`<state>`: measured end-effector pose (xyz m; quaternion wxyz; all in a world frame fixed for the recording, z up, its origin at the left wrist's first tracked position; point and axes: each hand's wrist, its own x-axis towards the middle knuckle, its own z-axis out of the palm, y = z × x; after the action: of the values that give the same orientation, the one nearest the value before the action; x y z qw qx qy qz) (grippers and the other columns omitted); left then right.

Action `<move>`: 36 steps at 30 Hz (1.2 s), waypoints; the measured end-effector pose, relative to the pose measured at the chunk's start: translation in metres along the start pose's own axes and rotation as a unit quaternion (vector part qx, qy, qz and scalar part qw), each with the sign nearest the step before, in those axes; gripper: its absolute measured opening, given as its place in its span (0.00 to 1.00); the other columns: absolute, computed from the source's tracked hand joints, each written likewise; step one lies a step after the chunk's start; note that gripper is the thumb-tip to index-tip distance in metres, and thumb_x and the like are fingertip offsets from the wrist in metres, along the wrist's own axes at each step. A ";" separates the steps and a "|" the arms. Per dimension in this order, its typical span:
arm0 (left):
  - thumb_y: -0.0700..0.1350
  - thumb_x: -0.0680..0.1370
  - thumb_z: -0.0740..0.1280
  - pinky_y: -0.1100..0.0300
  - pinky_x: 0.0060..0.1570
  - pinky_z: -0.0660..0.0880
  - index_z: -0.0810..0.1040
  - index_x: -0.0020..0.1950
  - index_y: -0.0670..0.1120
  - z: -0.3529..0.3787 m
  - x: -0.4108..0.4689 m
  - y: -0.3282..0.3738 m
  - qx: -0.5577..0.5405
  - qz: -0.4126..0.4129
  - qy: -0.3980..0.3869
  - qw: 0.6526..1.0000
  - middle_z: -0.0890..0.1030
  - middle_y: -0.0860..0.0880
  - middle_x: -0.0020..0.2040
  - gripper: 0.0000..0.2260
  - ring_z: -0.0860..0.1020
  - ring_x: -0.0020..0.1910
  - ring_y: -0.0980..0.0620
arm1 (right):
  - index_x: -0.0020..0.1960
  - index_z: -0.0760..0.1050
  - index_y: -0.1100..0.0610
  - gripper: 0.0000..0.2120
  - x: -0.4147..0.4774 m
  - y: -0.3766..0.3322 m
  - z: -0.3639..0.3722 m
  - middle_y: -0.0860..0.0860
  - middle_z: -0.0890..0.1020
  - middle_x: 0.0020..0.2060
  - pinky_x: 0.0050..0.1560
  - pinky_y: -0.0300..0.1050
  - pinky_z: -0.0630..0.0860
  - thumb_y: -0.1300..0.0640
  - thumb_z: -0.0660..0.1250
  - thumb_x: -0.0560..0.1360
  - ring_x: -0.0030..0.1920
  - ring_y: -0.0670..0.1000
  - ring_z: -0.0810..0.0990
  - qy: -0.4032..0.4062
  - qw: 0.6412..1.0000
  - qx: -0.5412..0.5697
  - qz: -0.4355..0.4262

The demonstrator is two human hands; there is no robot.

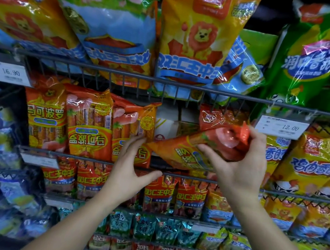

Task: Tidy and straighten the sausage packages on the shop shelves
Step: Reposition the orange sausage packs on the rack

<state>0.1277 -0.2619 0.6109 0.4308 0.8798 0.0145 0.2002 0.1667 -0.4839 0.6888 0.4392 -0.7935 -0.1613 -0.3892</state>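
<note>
Right hand (239, 163) grips one orange sausage pack (186, 151) by its red end, with the thumb below and the fingers curled over the top. The pack is off vertical. Its long axis runs nearly level, from low left to high right, and the orange end points left and down.

It sits above the middle shelf's front rail (70, 155), in the gap between the standing orange packs (92, 123) and the yellow packs (311, 164).

Left hand (133, 162) is spread flat and holds nothing. Its fingertips are on the right edge of the rightmost standing pack (131, 132), just beside the tilted pack's orange end. The hands are apart.

The standing packs have their long axis vertical. The two right ones are printed upside down.
</note>
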 end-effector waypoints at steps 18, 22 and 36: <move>0.41 0.67 0.74 0.45 0.54 0.79 0.74 0.65 0.45 0.018 -0.005 0.035 -0.498 -0.202 -0.016 0.843 0.83 0.43 0.57 0.27 0.82 0.56 0.43 | 0.56 0.72 0.48 0.31 -0.030 0.012 0.004 0.50 0.81 0.53 0.56 0.56 0.80 0.36 0.79 0.60 0.51 0.51 0.83 0.049 0.912 0.266 0.307; 0.41 0.64 0.75 0.52 0.47 0.81 0.77 0.59 0.45 0.004 -0.003 0.038 -0.451 -0.168 0.028 0.876 0.85 0.46 0.51 0.24 0.84 0.52 0.45 | 0.59 0.73 0.53 0.38 -0.037 0.023 0.005 0.50 0.82 0.51 0.48 0.49 0.83 0.36 0.80 0.56 0.49 0.52 0.84 0.017 0.901 0.269 0.339; 0.53 0.66 0.80 0.47 0.56 0.78 0.81 0.53 0.63 -0.047 0.027 0.068 -0.154 0.033 0.094 0.983 0.84 0.55 0.52 0.18 0.81 0.54 0.50 | 0.50 0.77 0.49 0.16 -0.045 0.047 0.001 0.45 0.81 0.42 0.41 0.41 0.76 0.41 0.73 0.67 0.42 0.43 0.79 -0.180 0.942 0.174 0.225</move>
<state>0.1254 -0.2634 0.6978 0.5509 0.7802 -0.0051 0.2963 0.1655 -0.5056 0.6274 0.6098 -0.7774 -0.1200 -0.0965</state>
